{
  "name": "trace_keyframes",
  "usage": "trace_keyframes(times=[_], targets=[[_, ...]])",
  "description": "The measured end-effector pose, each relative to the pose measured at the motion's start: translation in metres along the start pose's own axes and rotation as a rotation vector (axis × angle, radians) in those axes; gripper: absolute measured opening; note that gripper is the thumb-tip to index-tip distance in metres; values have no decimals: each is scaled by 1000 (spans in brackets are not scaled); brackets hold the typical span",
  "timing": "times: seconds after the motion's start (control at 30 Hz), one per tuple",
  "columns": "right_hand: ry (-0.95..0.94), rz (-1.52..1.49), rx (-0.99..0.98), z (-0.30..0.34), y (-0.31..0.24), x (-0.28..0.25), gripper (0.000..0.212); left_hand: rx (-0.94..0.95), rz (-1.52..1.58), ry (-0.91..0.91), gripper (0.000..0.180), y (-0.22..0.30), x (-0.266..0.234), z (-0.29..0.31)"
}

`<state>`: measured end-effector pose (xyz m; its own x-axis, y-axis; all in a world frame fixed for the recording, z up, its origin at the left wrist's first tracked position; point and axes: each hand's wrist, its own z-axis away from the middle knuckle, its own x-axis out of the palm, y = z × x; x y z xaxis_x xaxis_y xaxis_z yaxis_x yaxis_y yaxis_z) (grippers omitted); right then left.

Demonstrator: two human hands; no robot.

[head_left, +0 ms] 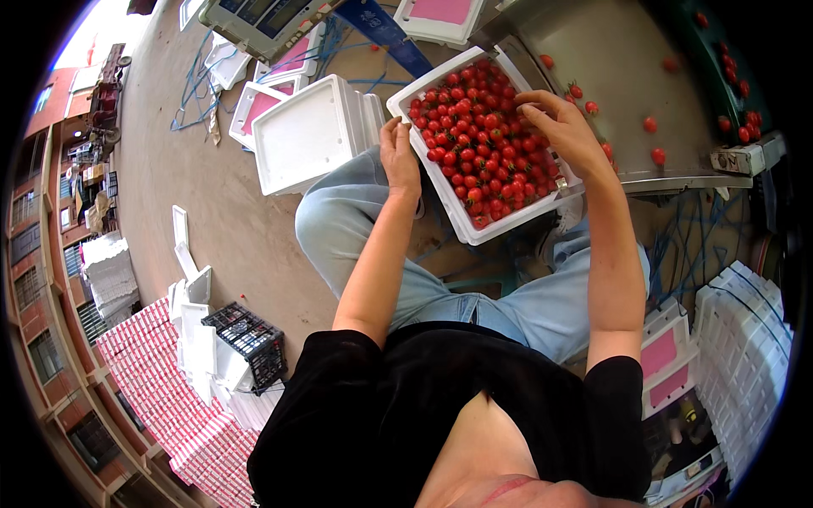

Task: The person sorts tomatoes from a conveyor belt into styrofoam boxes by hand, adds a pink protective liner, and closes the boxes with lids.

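A white foam box (448,201) heaped with small red cherry tomatoes (483,135) sits tilted in front of my knees. My left hand (400,158) is at the box's left wall, its fingers stretched up beside the rim; it holds nothing that I can see. Over the right side of the heap, my right hand (561,125) reaches in with fingers apart and slightly bent, the fingertips at the tomatoes. Whether it touches one is hard to make out. To the right, a metal tray (622,85) carries several loose tomatoes.
A scale display (267,21) on a blue post (385,38) stands at the far left of the box. White foam lids (305,135) are stacked by my left knee. A black crate (246,343) lies further left. Blue straps (690,241) litter the ground; foam boxes (741,339) are piled at right.
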<state>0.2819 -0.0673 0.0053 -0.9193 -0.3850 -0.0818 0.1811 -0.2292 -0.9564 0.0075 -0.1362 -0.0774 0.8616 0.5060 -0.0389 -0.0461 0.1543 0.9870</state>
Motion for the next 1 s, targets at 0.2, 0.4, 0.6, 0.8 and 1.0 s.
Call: trace_keyframes(times=[0.2,0.4,0.6,0.8,1.0], targets=[[63,-40,-28,1,-6,-6,35,260,-586,50,37,-26,5,28],[94,-131,-76,0,-2,-16,35,286,-522,-165,26,-20,31,32],[115,-139,-87,-1,-5,-15,35,360,-1011,-268,33,0,51,-9],[132,-120,-62,0,-6,-13,32,418,-1068,-259,30,0,55,-9],[187,73,-182,9,15,-11,31,422,-621,-188,21,-12,63,19]])
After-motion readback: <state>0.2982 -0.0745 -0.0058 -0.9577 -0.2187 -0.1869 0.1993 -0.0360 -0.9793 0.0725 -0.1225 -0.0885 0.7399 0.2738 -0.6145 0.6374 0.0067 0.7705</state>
